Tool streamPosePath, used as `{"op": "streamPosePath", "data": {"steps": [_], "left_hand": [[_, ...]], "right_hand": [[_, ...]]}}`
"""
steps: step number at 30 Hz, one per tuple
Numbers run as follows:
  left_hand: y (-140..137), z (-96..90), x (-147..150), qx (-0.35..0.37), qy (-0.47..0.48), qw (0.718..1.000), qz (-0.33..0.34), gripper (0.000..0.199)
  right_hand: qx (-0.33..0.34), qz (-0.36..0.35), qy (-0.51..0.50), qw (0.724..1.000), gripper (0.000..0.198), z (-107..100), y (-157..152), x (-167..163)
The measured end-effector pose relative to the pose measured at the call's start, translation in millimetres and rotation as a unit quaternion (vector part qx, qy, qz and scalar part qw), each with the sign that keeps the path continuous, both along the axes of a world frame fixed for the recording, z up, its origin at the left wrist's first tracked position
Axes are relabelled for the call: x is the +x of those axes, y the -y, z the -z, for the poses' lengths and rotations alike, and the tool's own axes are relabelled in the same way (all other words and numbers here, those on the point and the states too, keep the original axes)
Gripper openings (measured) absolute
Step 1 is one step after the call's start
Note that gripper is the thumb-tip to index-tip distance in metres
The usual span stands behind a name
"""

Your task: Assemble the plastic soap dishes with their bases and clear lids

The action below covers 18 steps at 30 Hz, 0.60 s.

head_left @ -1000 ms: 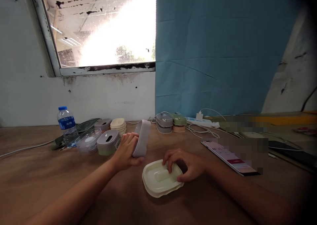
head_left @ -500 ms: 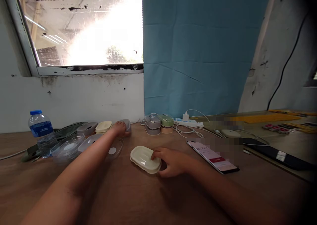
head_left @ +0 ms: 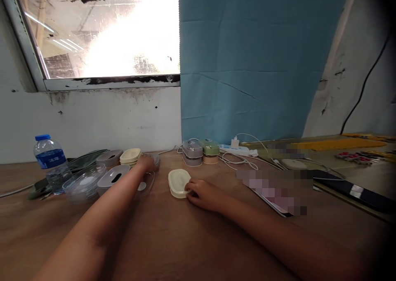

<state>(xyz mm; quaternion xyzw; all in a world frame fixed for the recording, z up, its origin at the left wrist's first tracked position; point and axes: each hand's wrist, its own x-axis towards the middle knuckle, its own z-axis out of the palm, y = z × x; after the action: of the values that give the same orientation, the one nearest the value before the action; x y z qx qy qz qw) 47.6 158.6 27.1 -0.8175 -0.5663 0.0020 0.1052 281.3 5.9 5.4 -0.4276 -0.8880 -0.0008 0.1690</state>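
Observation:
My right hand grips the right edge of a cream plastic lid, rounded and oblong with a raised oval top. It lies on the brown table in front of me, thumb and fingers pinching its side. Further off on the left, my left hand is closed over a grey plastic container; its fingertips are partly hidden. Beside that hand stands a cream container. Under my left forearm shows part of a clear plastic lid with a white round label.
On the left are a water bottle, clear tubs, a grey box with a slot and another grey box. Stacked grey boxes, green-topped boxes and a power strip stand at the back. A phone lies right.
My right hand has moved the cream lid slightly away from me, and it now lies flatter and turned. My left hand has stayed at the grey container. The view has shifted slightly.

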Motion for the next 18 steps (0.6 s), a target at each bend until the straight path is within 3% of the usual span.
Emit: {"op": "streamPosePath", "data": {"steps": [6,10,15,18], "left_hand": [[17,-12.6,2,0.054,0.016,0.998,-0.025,0.032],[70,-20.9,-5,0.111,0.051,0.993,0.000,0.034],[150,-1.0,-25,0.178,0.116,0.968,0.130,0.026],[166,13.8,-35,0.179,0.125,0.965,0.146,0.029]], "right_hand": [[0.021,0.057,0.029,0.998,0.017,11,-49,-35],[0.036,0.110,0.043,0.992,0.023,18,-83,-54],[0.049,0.163,0.049,0.984,0.027,22,-113,-72],[0.057,0.179,0.046,0.981,0.026,23,-121,-78]]}}
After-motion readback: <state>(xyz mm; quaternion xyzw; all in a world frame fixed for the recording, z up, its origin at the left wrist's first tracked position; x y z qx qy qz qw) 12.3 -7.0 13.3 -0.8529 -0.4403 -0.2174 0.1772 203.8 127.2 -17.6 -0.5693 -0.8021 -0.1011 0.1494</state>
